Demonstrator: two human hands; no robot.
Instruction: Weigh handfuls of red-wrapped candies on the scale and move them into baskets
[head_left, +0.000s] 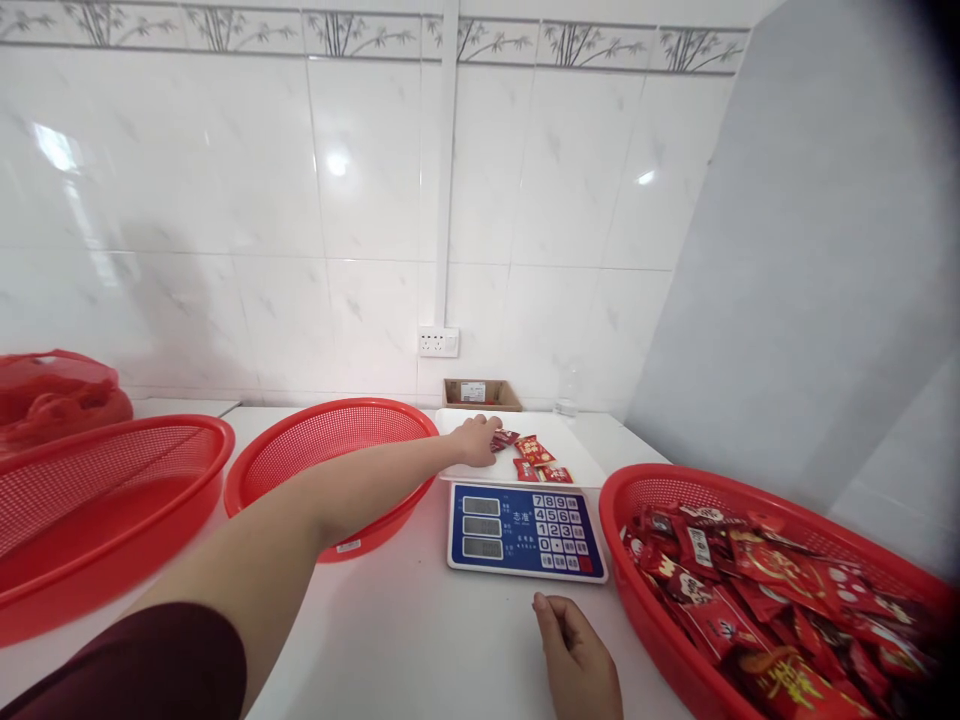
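Observation:
My left hand (476, 441) reaches over the white pan (581, 450) of a scale, its fingers closed around the edge of a dark red packet (506, 438). Several other small red packets (534, 452) lie on the pan to the right of it. In front of the pan is the scale's blue panel (525, 530) with three displays and a keypad. Below the panel, over the table, my right hand (577, 655) is curled with thumb and fingers together; whether anything is inside cannot be made out. A red basket (637, 570) full of red packets stands on the right.
Two more red baskets stand on the left, one near the scale (330, 430) and one farther out (97, 590). Behind them is a red plastic bag (64, 400). A cardboard box (480, 394) and a clear bottle (568, 395) stand by the tiled wall.

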